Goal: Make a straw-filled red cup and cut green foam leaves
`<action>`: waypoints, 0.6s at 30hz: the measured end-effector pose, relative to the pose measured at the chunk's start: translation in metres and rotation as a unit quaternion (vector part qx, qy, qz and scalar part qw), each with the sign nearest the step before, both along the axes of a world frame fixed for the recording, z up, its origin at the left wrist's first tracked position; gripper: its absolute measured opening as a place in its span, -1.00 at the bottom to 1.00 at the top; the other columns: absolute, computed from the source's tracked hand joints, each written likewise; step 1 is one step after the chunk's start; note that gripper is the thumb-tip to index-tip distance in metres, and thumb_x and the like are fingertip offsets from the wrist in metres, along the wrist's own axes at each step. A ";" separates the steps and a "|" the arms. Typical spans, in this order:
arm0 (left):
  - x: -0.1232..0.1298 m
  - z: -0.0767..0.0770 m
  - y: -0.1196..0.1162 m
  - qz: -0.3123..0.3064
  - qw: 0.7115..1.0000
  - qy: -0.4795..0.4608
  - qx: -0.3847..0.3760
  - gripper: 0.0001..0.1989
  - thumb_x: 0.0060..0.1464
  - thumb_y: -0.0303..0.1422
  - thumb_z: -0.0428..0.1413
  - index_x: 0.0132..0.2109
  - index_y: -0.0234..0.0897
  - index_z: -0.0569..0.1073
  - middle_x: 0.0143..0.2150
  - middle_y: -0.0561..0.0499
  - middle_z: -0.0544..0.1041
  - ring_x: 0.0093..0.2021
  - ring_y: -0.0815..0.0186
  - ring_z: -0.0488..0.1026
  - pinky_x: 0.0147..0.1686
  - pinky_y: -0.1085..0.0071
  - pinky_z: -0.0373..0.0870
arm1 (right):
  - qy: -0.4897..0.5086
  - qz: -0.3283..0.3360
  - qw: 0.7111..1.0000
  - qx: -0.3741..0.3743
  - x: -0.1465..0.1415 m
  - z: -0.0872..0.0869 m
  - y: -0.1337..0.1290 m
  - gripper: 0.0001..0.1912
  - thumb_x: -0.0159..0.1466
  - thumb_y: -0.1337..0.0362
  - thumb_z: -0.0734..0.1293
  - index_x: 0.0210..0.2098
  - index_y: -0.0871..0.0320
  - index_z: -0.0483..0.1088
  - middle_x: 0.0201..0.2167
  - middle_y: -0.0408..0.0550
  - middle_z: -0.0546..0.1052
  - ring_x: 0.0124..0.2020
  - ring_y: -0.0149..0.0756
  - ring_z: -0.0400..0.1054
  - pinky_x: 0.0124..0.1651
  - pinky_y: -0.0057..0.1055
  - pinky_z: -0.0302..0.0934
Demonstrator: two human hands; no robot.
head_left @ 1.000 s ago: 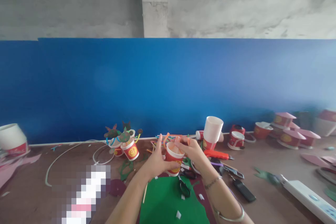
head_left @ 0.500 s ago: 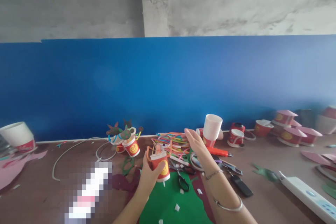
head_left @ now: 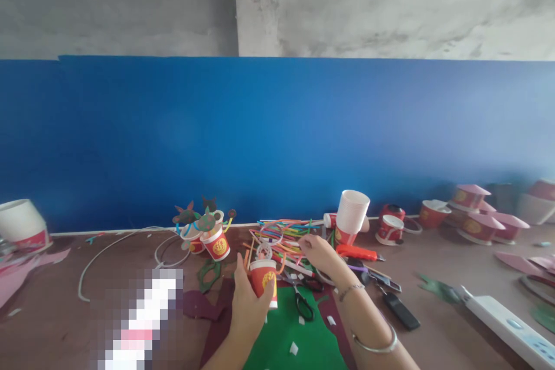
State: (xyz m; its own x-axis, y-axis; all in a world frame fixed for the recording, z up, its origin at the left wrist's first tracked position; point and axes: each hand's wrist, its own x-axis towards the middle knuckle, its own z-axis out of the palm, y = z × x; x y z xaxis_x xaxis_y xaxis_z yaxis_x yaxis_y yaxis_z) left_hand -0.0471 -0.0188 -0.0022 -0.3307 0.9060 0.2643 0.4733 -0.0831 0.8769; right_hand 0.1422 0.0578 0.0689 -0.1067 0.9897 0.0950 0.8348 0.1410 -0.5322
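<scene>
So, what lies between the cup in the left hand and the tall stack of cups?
In the head view, coloured straws lie between the held cup and the stack, with the right hand over them; whether it touches any is unclear.

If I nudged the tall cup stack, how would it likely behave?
The stack would probably tip easily, since it stands tall on a base narrower than its top. It is likely light for its size, as it looks like thin paper. It might come apart if it fell: the closely spaced rims suggest loose nesting.
</scene>
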 end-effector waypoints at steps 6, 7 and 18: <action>-0.005 -0.003 0.000 -0.003 0.987 0.090 0.132 -0.36 0.05 -0.27 0.02 0.25 -0.32 0.02 0.21 -0.28 0.16 0.21 0.02 0.10 0.10 0.02 0.14 | -0.068 -0.004 0.997 0.022 -0.013 -0.017 0.000 -0.77 0.15 0.41 0.17 -0.32 0.22 0.46 -0.26 0.09 0.49 -0.16 -0.19 0.31 -0.17 -0.41 0.05; -0.005 -0.002 -0.001 -0.009 0.983 0.099 0.154 -0.38 0.06 -0.29 0.01 0.24 -0.30 0.02 0.20 -0.27 0.17 0.21 0.04 0.10 0.09 0.03 0.15 | -0.075 -0.005 0.997 0.029 -0.016 -0.020 0.000 -0.76 0.15 0.40 0.18 -0.27 0.22 0.46 -0.20 0.12 0.47 -0.10 -0.15 0.28 -0.13 -0.38 0.05; -0.007 0.007 -0.008 -0.100 0.961 0.129 0.224 -0.66 0.10 -0.42 -0.03 0.04 -0.23 0.32 0.07 -0.16 0.35 0.12 0.14 0.24 -0.01 0.18 0.34 | -0.091 0.011 0.985 0.145 -0.040 -0.058 0.000 -0.77 0.26 0.27 0.15 -0.26 0.11 0.43 -0.12 0.02 0.42 -0.07 -0.16 0.23 -0.08 -0.28 0.03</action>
State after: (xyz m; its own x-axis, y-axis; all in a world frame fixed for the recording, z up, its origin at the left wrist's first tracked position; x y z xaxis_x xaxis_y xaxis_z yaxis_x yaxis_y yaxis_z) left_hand -0.0541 -0.0265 0.0052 -0.0321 0.7204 0.6928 0.6050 -0.5378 0.5872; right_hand 0.1027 0.0573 0.0106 -0.1701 0.9213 0.3497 0.9078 0.2846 -0.3082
